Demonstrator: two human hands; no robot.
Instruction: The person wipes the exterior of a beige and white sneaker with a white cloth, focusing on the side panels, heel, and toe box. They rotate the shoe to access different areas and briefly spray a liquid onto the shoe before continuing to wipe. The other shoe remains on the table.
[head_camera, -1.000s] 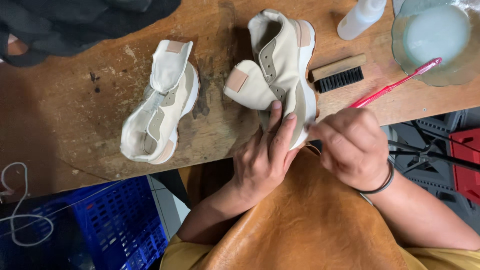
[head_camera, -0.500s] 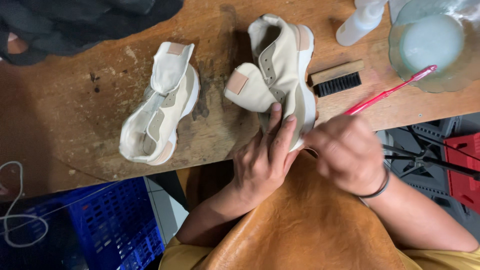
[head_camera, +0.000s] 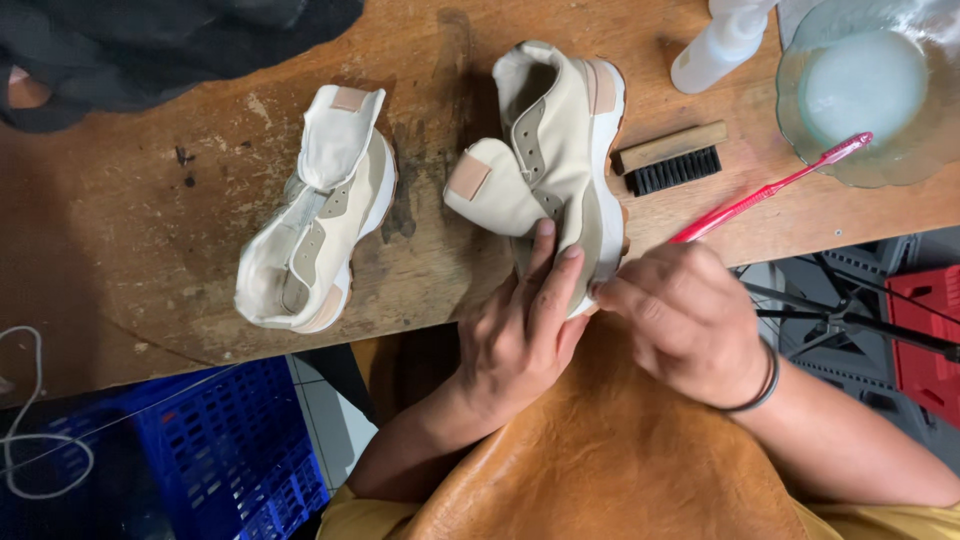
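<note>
A cream and beige sneaker (head_camera: 560, 150) lies on the wooden table (head_camera: 200, 250), its toe hanging over the near edge. My left hand (head_camera: 520, 335) grips that toe from below, fingers laid along its side. My right hand (head_camera: 685, 320) is closed around a pink toothbrush (head_camera: 780, 185) and presses against the sneaker's sole edge near the toe; the handle sticks out to the upper right. The second sneaker (head_camera: 315, 215) of the pair lies to the left, untouched, its tongue pulled out.
A wooden brush with black bristles (head_camera: 672, 160), a white squeeze bottle (head_camera: 722, 42) and a glass bowl of cloudy liquid (head_camera: 865, 90) stand at the right. Dark cloth (head_camera: 150, 45) lies top left. A blue crate (head_camera: 230, 460) sits below; a tan apron (head_camera: 600, 470) covers my lap.
My right hand with the toothbrush has shifted slightly along the sneaker's toe edge. The left hand keeps its grip, and both sneakers lie where they were.
</note>
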